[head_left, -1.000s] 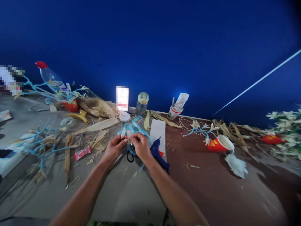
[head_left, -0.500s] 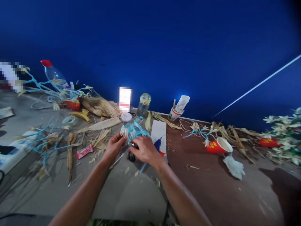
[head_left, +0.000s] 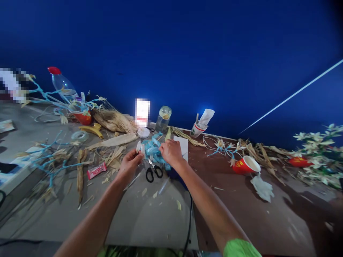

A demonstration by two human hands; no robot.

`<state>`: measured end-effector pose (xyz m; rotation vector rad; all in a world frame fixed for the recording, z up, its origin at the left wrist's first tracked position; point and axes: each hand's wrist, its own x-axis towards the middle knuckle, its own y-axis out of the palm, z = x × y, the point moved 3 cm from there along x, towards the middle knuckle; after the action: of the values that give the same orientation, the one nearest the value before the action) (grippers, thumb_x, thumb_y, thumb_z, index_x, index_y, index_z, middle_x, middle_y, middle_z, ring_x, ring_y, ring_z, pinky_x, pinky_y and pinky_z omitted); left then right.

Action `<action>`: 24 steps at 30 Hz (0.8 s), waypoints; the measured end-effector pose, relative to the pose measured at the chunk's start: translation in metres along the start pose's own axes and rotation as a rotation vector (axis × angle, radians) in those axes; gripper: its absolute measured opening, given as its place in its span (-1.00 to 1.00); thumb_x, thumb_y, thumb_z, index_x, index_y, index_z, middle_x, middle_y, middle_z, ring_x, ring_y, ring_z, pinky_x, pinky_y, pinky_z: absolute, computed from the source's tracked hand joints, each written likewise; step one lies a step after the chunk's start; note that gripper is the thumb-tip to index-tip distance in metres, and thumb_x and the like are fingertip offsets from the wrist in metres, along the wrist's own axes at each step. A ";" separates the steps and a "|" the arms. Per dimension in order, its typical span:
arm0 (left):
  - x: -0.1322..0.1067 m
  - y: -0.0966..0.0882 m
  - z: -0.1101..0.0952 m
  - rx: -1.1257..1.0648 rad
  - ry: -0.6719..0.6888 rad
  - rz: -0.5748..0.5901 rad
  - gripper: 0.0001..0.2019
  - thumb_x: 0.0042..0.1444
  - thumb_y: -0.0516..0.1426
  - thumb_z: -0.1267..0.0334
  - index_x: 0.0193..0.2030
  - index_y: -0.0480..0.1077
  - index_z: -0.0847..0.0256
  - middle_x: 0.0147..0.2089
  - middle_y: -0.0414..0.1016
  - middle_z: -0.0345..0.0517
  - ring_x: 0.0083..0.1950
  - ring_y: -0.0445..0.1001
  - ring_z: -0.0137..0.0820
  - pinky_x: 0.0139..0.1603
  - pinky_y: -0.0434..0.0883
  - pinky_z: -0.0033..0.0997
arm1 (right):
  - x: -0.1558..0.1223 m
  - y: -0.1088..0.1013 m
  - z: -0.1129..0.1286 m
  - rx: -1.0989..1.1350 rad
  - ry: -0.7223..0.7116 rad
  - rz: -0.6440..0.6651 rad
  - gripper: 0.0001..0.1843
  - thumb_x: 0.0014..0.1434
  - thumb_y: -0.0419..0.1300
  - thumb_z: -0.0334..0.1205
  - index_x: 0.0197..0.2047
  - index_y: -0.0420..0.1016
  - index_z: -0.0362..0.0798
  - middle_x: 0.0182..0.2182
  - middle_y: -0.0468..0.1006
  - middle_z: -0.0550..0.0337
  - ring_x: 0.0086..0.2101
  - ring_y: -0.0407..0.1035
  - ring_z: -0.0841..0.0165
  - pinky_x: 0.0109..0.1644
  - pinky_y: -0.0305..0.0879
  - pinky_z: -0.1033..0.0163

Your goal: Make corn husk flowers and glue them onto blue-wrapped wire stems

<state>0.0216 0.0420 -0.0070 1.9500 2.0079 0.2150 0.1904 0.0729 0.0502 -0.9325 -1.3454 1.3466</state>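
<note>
Your left hand [head_left: 130,162] pinches one small white piece [head_left: 138,146] beside one heap of blue ribbon [head_left: 151,147], your right hand [head_left: 170,152], whose grip I cannot tell, is at its right side, and one pair of scissors [head_left: 153,166] lies between both hands.

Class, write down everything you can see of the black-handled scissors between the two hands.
The scissors have two black, plastic-looking loop handles, set slightly apart, and shiny, metal-looking blades. They lie on the grey table, loops toward the viewer, blades pointing away among blue strips that hide the tips. Neither the left hand nor the right hand holds them.
</note>
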 end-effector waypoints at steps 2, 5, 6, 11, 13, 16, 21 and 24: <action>-0.001 0.001 0.000 0.008 -0.006 0.001 -0.81 -0.12 0.26 0.20 -0.45 0.37 0.25 -0.55 0.25 -0.31 -0.56 0.17 -0.59 -0.54 0.13 -0.60 | 0.015 0.000 -0.011 0.064 0.097 0.038 -0.74 0.19 0.04 -0.18 -0.34 0.54 -0.05 -0.29 0.57 0.01 -0.19 0.40 0.23 -0.08 0.11 0.15; -0.001 0.002 0.000 0.000 -0.008 0.012 -0.81 -0.13 0.26 0.21 -0.45 0.36 0.25 -0.55 0.25 -0.31 -0.56 0.16 -0.60 -0.54 0.12 -0.60 | 0.027 0.004 -0.022 0.315 0.261 0.099 -0.77 0.15 0.08 -0.19 -0.17 0.51 -0.03 -0.29 0.58 0.09 -0.25 0.43 0.30 -0.13 0.20 0.23; -0.001 0.002 0.000 -0.005 -0.004 0.012 -0.81 -0.14 0.27 0.21 -0.46 0.36 0.25 -0.55 0.25 -0.31 -0.55 0.16 -0.60 -0.53 0.12 -0.59 | 0.028 0.005 -0.024 0.422 0.289 0.082 -0.70 0.11 0.12 -0.21 -0.06 0.45 -0.03 -0.23 0.57 0.10 -0.26 0.43 0.33 -0.15 0.23 0.26; 0.002 -0.001 0.000 -0.029 0.015 -0.020 -0.80 -0.15 0.27 0.20 -0.46 0.37 0.26 -0.53 0.25 -0.30 -0.53 0.17 -0.58 -0.50 0.15 -0.59 | 0.000 -0.009 -0.012 0.736 0.146 -0.235 -0.59 0.08 0.11 -0.25 0.03 0.37 -0.13 -0.11 0.49 0.01 -0.29 0.40 0.39 -0.13 0.30 0.29; 0.003 -0.002 0.000 -0.028 0.026 -0.004 -0.79 -0.15 0.27 0.20 -0.45 0.38 0.26 -0.53 0.26 -0.29 -0.52 0.17 -0.58 -0.50 0.15 -0.58 | -0.024 -0.014 0.002 0.762 0.051 -0.151 -0.73 0.15 0.05 -0.22 -0.11 0.44 -0.09 -0.27 0.54 0.12 -0.32 0.41 0.39 -0.17 0.31 0.30; 0.003 -0.003 -0.001 -0.023 0.049 0.010 -0.80 -0.14 0.27 0.20 -0.45 0.37 0.26 -0.53 0.26 -0.29 -0.52 0.17 -0.57 -0.49 0.15 -0.56 | -0.059 -0.007 0.024 0.587 -0.035 0.175 -0.79 0.13 0.11 -0.22 -0.18 0.48 -0.06 -0.34 0.56 0.14 -0.32 0.44 0.34 -0.22 0.30 0.29; 0.003 -0.001 0.000 -0.049 0.072 0.032 -0.81 -0.12 0.26 0.20 -0.46 0.37 0.24 -0.51 0.28 -0.28 -0.50 0.22 -0.56 -0.47 0.18 -0.55 | -0.079 0.011 0.045 0.124 -0.014 0.220 -0.70 0.16 0.07 -0.17 -0.09 0.40 -0.13 -0.19 0.52 -0.08 -0.25 0.45 0.16 -0.24 0.31 0.16; 0.002 0.000 0.000 -0.046 0.059 0.036 -0.82 -0.11 0.26 0.20 -0.46 0.38 0.24 -0.53 0.27 -0.28 -0.52 0.22 -0.56 -0.48 0.18 -0.54 | -0.076 0.017 0.052 0.026 0.005 0.225 -0.70 0.17 0.06 -0.20 -0.08 0.37 -0.18 -0.22 0.51 -0.13 -0.26 0.45 0.11 -0.29 0.31 0.15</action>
<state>0.0215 0.0439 -0.0073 1.9746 1.9866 0.3281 0.1554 -0.0116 0.0290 -1.0939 -1.2448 1.5262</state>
